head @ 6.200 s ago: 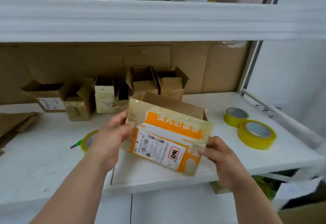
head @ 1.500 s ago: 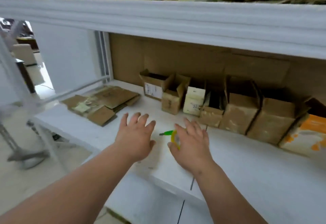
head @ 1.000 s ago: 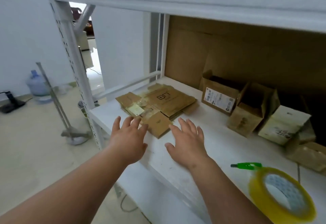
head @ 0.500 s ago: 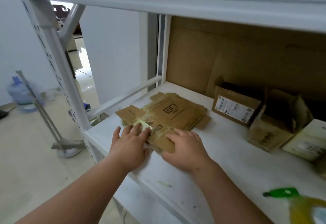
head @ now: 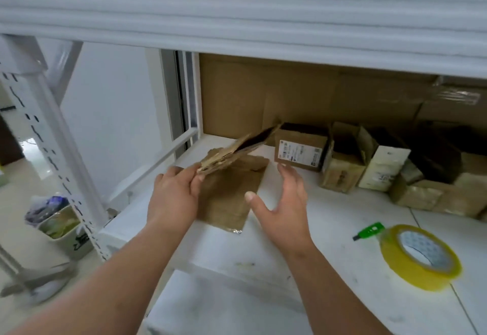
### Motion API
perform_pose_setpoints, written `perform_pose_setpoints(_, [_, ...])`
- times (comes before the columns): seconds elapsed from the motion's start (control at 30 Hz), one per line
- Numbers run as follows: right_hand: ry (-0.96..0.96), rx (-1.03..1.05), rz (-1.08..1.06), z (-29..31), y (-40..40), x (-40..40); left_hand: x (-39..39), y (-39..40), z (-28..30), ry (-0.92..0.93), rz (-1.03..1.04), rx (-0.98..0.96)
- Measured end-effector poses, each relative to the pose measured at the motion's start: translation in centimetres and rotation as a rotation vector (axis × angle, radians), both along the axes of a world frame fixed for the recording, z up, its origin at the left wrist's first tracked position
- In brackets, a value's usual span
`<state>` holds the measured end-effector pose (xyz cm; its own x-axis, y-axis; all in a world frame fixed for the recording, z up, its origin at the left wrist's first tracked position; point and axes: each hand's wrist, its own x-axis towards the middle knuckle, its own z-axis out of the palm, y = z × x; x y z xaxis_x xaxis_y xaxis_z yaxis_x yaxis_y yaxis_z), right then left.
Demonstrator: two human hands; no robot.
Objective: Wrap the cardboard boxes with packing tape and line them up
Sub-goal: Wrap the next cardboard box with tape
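Note:
My left hand [head: 174,197] pinches the near edge of a flattened cardboard box [head: 237,150] and holds it tilted up off the white shelf [head: 263,255]. Another flat cardboard piece [head: 232,192] lies under it on the shelf. My right hand [head: 282,208] hovers beside them with its fingers spread and holds nothing. A row of open cardboard boxes [head: 300,147] stands along the back. A roll of yellow packing tape [head: 419,255] with a green-handled tool [head: 369,230] beside it lies at the right.
The upper shelf beam [head: 237,23] runs overhead. A white perforated upright [head: 52,145] stands at the left, with a bin [head: 60,226] on the floor beyond it. A cardboard sheet [head: 290,97] lines the back of the rack.
Both hands were flat on the cardboard stack; now my left hand has lifted the top flattened box by its edge and my right hand has come off to the right.

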<state>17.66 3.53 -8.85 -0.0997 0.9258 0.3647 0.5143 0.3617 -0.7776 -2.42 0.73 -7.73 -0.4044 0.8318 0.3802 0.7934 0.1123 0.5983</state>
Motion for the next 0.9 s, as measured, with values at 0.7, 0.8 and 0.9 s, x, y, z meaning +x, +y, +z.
perform_pose_setpoints(0.7, [0.539,0.046,-0.159,1.3,-6.6,14.0,10.2,-4.9,1.3,-0.575,-0.275,0.107])
perform_pose_setpoints(0.8, [0.486,0.052,-0.16,1.4,-7.0,16.4,12.9,-4.5,1.6,-0.629,-0.331,0.101])
perform_pose_setpoints(0.9, [0.439,0.017,-0.114,1.1,-7.1,18.3,15.0,-4.5,1.9,-0.654,-0.398,0.048])
